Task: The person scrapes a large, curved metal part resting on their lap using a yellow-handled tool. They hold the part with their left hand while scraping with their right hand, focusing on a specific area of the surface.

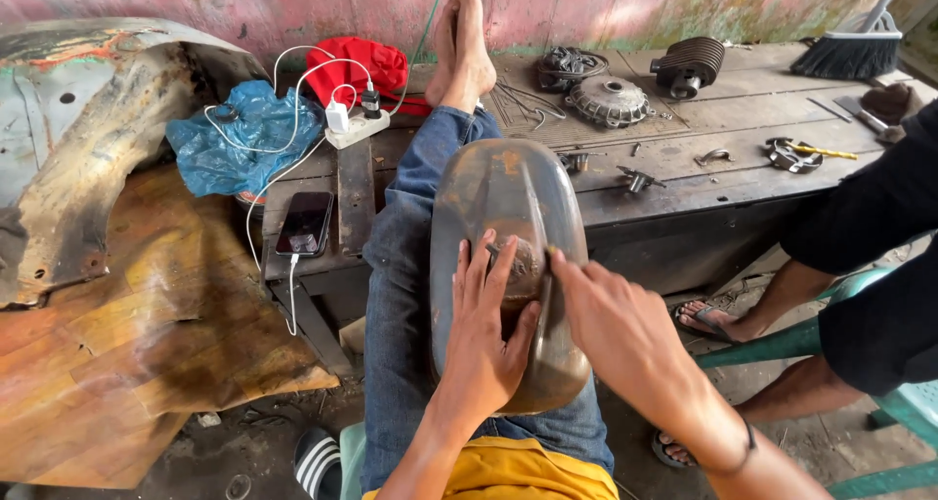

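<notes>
1. Workshop corner: stained pink wall behind, dirt floor, low dark wooden bench (pixel 684 183) across the middle of the view.
2. Person sits with a jeans-clad leg (pixel 405 266) stretched out, bare foot (pixel 464 46) resting up on the bench.
3. Rusty metal tank (pixel 508 217), rounded and brown-grey, lies lengthwise on that leg and lap, narrow end toward the foot.
4. Left hand (pixel 486 339): flat and open, fingers spread, palm pressed on the near half of the tank, fingertips at the round filler opening (pixel 518 266). Not gripping anything.
5. Right hand (pixel 620 329): fingers extended, index tip touching the tank's right edge just beside the opening. A thin dark strip sits under the fingers; cannot tell if the hand holds it.
6. Bench top: finned engine cylinder (pixel 689 65), round engine cover (pixel 608 100), loose small metal parts, screwdriver with yellow handle (pixel 821 151).
7. Bench left end: phone (pixel 305 224) on a white cable, white power strip (pixel 357 127), blue plastic bag (pixel 244 139), red cloth (pixel 357 65).
8. Far left: large rusted body panel (pixel 88 139) standing against worn wooden boards.
9. Right: another person in dark clothes on a green plastic chair (pixel 860 314), sandalled feet on the floor.
10. Top right: broom (pixel 850 51) leaning by the wall.
</notes>
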